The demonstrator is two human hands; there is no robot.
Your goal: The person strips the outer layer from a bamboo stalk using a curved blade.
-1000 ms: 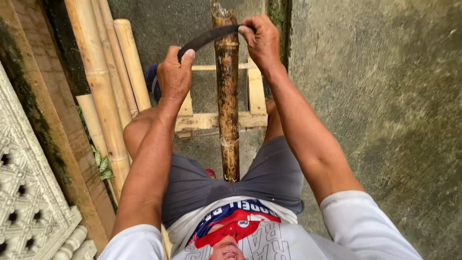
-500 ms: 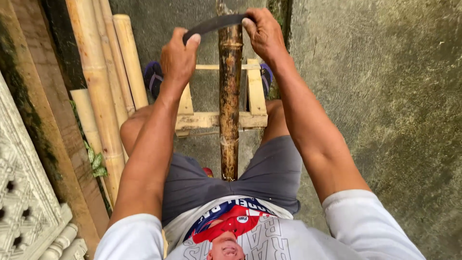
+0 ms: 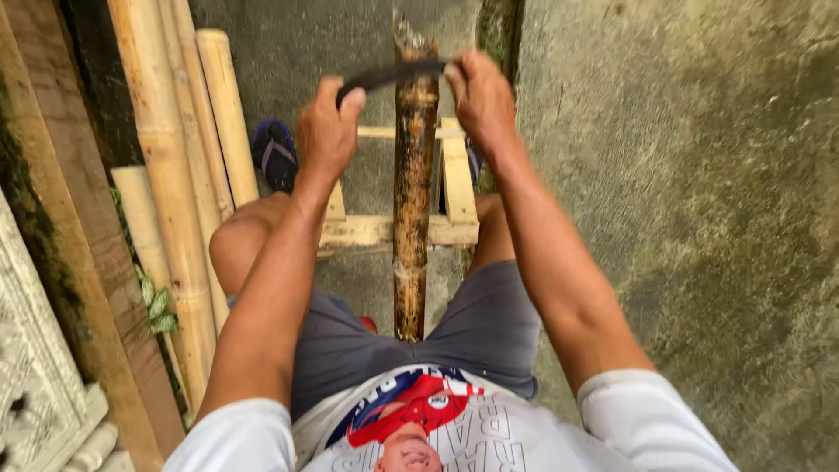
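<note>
At twelve o'clock, near the top edge, both hands grip a dark curved blade [image 3: 393, 74] laid across a bamboo pole [image 3: 412, 201]. Left hand [image 3: 326, 131] has its fingers clamped on the blade's left end; right hand [image 3: 479, 98] has its fingers clamped on the right end. That pole runs from six to twelve o'clock between the knees, resting on a wooden frame [image 3: 384, 229]. At nine o'clock, pale bamboo stalks [image 3: 166, 175] lean together, with a blue sandal [image 3: 275, 156] beside them.
</note>
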